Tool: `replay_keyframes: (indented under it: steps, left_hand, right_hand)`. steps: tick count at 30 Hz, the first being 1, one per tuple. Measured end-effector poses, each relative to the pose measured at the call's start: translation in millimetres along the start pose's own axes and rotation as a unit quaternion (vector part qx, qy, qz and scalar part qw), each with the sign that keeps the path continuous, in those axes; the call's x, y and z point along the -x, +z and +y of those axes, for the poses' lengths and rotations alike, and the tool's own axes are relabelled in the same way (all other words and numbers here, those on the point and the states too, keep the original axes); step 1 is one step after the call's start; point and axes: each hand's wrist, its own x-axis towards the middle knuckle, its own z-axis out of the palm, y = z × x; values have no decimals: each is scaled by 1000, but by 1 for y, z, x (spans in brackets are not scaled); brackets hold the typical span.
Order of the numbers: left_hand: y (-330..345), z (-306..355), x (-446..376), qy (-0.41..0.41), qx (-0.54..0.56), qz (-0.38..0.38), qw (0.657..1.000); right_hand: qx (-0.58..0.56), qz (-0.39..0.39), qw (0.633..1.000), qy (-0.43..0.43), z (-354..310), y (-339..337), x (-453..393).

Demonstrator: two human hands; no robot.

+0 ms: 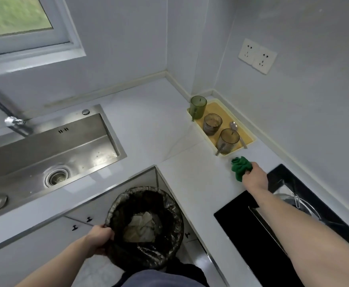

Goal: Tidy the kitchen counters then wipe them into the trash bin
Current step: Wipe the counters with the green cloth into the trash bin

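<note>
The right hand (254, 176) grips a bunched green cloth (241, 167) and presses it on the white counter (165, 125), just beside the near end of the yellow tray (231, 113) and close to the far corner of the black hob (293, 204); the forearm reaches across the hob. The left hand (99, 238) grips the rim of the bin (144, 226), its fingers curled over the edge of the black liner; the bin is held below the counter's inner corner, in front of the cabinet doors (82, 221), and holds crumpled paper (141, 227). The tray sits along the counter's right edge by the wall, reaching back toward the far corner; on it stand a green cup (198, 107) at the far end, a brownish cup (212, 124) in the middle and another cup (227, 141) at the near end, with a spoon (236, 132) lying beside them. The steel sink (51, 150) is set in the counter's left part, with the tap (14, 119) over its far edge; a window (24, 21) is on the wall above it; two sockets (257, 56) are on the right wall.
</note>
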Motion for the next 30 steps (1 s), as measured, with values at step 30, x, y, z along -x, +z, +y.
replay_keyframes:
  steps: [30]
  left_hand:
    - [45,-20,16,35,-64,-44,996]
  right_hand:
    - [-182,-255,939,-143,-14,100,218]
